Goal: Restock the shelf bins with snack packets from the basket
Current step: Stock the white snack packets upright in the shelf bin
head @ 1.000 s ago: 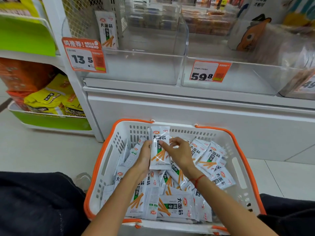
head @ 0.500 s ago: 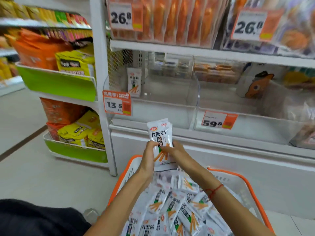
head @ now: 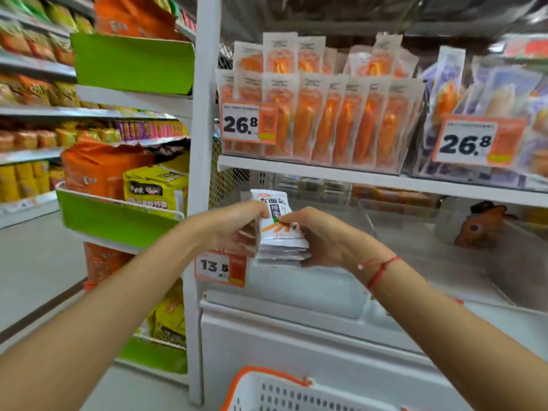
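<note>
In the middle of the frame the person is holding a small stack of white snack packets (head: pixel 280 232) up in front of the shelves, both hands closing on it from either side. The left hand (head: pixel 234 225) is gripping the stack's left edge, fingers curled behind it, while the right hand (head: pixel 321 235) is grasping the right edge, its fingertips lying across the orange-stick print on the front packet. So each grip is grasping the packets. A red string bracelet (head: pixel 381 269) is circling the right wrist.

The stack is hanging just in front of a clear plastic bin (head: pixel 311 289) on the lower shelf, right of centre, and is partly blocking the view into it; I cannot tell what is lying inside. An orange price tag reading 13.5 (head: pixel 220 267) is sticking out below the left hand, touching the bin's front. Further right, an orange fish-shaped figure (head: pixel 482 225) is sitting behind more clear plastic.

Above, on the upper shelf, rows of upright orange packets (head: pixel 326 114) are standing behind a 26.8 price tag (head: pixel 249 123). A white upright post (head: pixel 199 179) is dividing this unit from the green-fronted shelves (head: pixel 118 222) at the left, which are carrying orange and yellow bags. At the bottom edge, the orange rim of the white basket (head: pixel 267 373) is just showing.
</note>
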A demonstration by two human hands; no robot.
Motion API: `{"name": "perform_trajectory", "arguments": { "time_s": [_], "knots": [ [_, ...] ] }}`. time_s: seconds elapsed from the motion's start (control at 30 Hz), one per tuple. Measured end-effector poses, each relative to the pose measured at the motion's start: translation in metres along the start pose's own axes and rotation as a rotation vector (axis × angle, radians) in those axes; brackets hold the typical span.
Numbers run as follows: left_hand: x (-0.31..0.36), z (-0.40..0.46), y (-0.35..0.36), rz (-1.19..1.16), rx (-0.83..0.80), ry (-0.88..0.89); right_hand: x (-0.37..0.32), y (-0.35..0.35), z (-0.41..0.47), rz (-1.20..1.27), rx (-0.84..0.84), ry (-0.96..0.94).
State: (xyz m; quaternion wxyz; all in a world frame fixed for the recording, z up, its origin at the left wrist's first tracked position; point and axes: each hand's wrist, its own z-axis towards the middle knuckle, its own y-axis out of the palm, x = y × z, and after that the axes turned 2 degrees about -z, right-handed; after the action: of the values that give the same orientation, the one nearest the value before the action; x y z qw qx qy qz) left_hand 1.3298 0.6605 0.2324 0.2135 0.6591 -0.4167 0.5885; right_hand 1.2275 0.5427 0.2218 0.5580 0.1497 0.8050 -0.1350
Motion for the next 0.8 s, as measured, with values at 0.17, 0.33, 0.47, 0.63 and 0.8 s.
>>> {"name": "perform_trajectory", "arguments": {
  "time_s": [0.17, 0.33, 0.47, 0.63, 0.8],
  "knots": [
    [0.015, 0.055, -0.023, 0.148, 0.054, -0.084, -0.015, -0.008, 0.063, -0.074, 0.074, 0.058],
    [-0.009, 0.124, -0.023, 0.269, 0.186, -0.118, 0.002, -0.007, 0.138, -0.259, 0.301, -0.164],
    [-0.030, 0.165, -0.028, 0.187, 0.286, -0.143, 0.009, 0.001, 0.185, -0.387, 0.315, -0.224],
    [-0.044, 0.195, -0.036, 0.128, 0.351, -0.113, 0.012, 0.003, 0.229, -0.690, 0.405, -0.281],
    [-0.040, 0.210, -0.047, 0.334, 0.326, -0.153, 0.011, 0.004, 0.252, -0.634, 0.438, -0.240]
  ]
}}
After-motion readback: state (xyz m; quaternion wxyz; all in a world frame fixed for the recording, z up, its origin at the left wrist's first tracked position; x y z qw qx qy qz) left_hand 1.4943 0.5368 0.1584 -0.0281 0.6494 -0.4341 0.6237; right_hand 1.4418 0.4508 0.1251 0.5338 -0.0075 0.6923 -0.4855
